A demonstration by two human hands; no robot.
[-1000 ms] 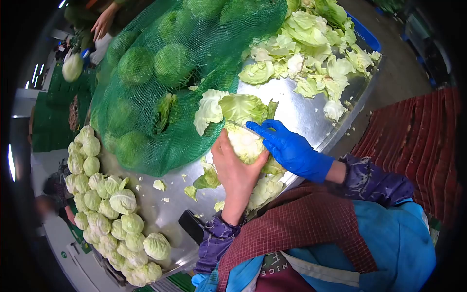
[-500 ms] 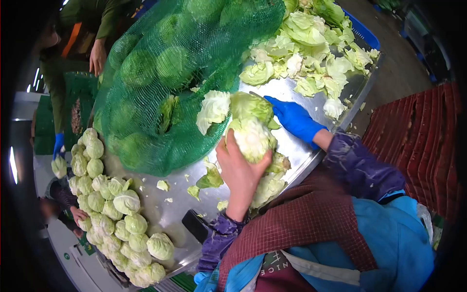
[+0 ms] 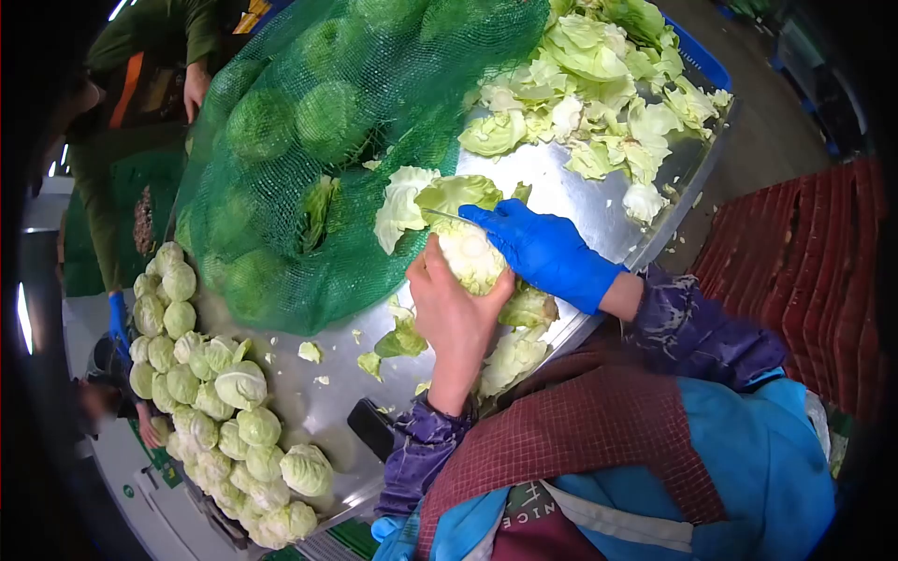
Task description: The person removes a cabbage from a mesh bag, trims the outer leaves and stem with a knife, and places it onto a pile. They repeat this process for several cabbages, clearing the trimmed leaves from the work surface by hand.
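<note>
My left hand (image 3: pixel 460 313), bare, is wrapped around the lower side of a cabbage (image 3: pixel 472 254) whose pale cut end faces up. My right hand (image 3: pixel 557 251), in a blue glove, grips a knife (image 3: pixel 449 216); its thin blade lies across the top of the cabbage, and its handle is hidden in my fingers. A loose green leaf (image 3: pixel 458 192) stands just beyond the blade, beside a whitish leaf (image 3: pixel 402 206). Below the cabbage, trimmed leaves (image 3: pixel 514 360) lie near my left wrist.
A green mesh sack (image 3: pixel 309 187) of cabbages covers much of the metal table (image 3: pixel 351 327). Trimmed cabbages (image 3: pixel 210 402) are piled at left, a leaf heap (image 3: pixel 599 103) at far right. A phone (image 3: pixel 371 428) lies near my left sleeve. Red crates (image 3: pixel 795 280) stand at right; co-workers' hands (image 3: pixel 195 89) appear at left.
My right hand has moved left and closer over the cabbage, bringing the knife blade across it. The cabbage has turned slightly in my left hand. A co-worker's gloved hand no longer shows a cabbage.
</note>
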